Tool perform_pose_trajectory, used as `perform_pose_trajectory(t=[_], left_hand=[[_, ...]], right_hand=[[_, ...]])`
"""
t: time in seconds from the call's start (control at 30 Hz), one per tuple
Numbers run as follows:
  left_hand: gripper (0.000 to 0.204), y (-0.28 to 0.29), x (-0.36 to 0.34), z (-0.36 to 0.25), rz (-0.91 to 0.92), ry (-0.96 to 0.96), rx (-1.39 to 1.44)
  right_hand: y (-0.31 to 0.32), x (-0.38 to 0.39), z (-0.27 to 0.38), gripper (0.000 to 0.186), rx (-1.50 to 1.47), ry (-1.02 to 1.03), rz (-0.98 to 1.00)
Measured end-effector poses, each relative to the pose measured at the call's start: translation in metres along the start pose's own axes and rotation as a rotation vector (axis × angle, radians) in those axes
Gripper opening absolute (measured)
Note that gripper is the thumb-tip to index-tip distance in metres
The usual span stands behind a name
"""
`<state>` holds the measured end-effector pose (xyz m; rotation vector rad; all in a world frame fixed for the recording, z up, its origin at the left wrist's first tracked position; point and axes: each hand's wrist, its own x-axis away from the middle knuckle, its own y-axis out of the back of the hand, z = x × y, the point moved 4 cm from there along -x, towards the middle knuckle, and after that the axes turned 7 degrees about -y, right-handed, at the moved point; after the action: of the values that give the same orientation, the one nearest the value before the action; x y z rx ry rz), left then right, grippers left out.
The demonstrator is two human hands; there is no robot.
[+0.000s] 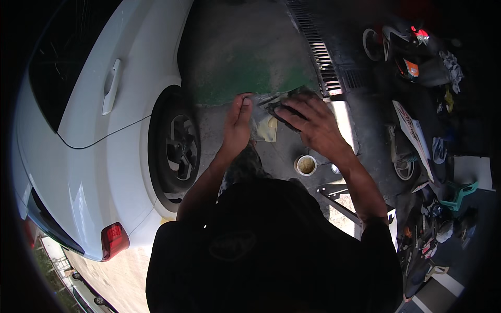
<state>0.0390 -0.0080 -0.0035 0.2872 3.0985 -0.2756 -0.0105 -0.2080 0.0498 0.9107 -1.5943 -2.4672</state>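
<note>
My left hand (237, 120) grips the left edge of a thin greyish sheet or plate (267, 133), which has a pale yellowish patch on it. My right hand (308, 117) is over the sheet's right side, its fingers bent on a dark, flat object (284, 120) whose shape is mostly hidden; I cannot make out what it is. Both hands are held up in front of me, a short gap between them. Below and right of them a round white tub (306, 165) with yellowish-brown contents stands on the dark ground.
A white car (94, 172) with a black-tyred wheel (180, 138) is close on my left. A drain grate (323, 62) runs ahead. Parked scooters (412, 135), a green stool (459, 198), a metal frame (339, 208) and assorted clutter line my right. Another car (88, 292) shows at lower left.
</note>
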Motion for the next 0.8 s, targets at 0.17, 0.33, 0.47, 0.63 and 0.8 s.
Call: perform_pose_trajectory(t=[0.17, 0.33, 0.47, 0.63, 0.8], left_hand=[[0.028, 0.010, -0.134, 0.060, -0.029, -0.235, -0.122], [0.024, 0.080, -0.308, 0.013, -0.146, -0.142, 0.274], [0.021, 0.099, -0.404, 0.018, -0.144, 0.070, 0.496], [0.020, 0.088, -0.484, 0.050, 0.062, 0.402, 0.728], [0.024, 0.073, -0.587, -0.009, 0.058, 0.290, 0.711]], right_hand=[[-0.054, -0.085, -0.049, 0.055, -0.027, 0.054, 0.302], [-0.077, -0.208, -0.108, 0.065, 0.028, 0.100, 0.389], [-0.078, -0.303, -0.132, 0.070, -0.147, 0.139, 0.185], [-0.104, -0.405, -0.167, 0.060, -0.392, 0.234, -0.038], [-0.141, -0.456, -0.301, 0.061, -0.371, 0.133, -0.009]])
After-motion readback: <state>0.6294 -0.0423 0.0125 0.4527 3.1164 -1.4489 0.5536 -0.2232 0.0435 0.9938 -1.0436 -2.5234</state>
